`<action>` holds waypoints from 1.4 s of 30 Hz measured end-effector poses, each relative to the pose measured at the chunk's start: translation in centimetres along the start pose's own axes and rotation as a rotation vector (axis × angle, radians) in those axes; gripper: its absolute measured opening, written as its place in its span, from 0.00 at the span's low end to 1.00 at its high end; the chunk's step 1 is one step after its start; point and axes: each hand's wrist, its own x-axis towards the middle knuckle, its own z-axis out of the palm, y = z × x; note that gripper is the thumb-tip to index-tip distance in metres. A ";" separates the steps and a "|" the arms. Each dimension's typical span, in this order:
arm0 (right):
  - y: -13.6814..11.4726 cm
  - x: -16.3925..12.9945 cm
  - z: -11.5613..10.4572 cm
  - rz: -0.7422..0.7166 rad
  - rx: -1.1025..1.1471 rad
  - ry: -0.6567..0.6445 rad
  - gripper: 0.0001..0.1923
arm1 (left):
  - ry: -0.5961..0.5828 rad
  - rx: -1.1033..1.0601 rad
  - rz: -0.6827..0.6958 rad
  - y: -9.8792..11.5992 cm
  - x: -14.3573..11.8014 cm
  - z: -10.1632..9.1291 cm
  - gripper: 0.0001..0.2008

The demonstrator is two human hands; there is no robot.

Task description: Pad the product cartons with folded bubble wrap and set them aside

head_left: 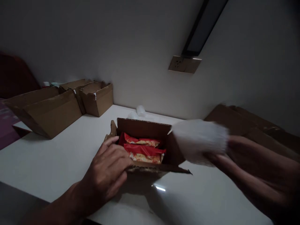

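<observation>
An opened cardboard box (142, 126) stands on the white table, its near flap folded outward. Inside lie two red snack packets (144, 150), side by side with printed fronts. My left hand (110, 167) grips the box at its near left corner, fingers over the rim. At the box's right side, my right hand (217, 156) is closed on a whitish, bubble-wrap-like bundle (199, 140). Motion blurs that bundle, and it covers part of the box's right end. Some of the right hand's fingers are hidden behind it.
Several open cardboard boxes (53, 112) stand at the left on the white table (63, 159). Two small translucent rolls (140, 110) lie near the wall behind my box. More brown cardboard (231, 120) sits at the right. A socket plate (185, 64) is on the wall.
</observation>
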 end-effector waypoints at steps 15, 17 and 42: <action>-8.7 7.3 10.8 -0.238 -0.519 -1.131 0.08 | -0.018 -0.067 -0.043 0.7 -1.6 -1.1 0.14; -8.1 7.3 11.0 -0.258 -0.544 -1.053 0.08 | -0.009 -0.074 -0.047 0.5 -1.3 -1.1 0.14; -5.5 6.6 4.8 -0.253 -0.016 -0.747 0.15 | 0.322 0.177 -0.199 -0.6 -2.7 0.2 0.31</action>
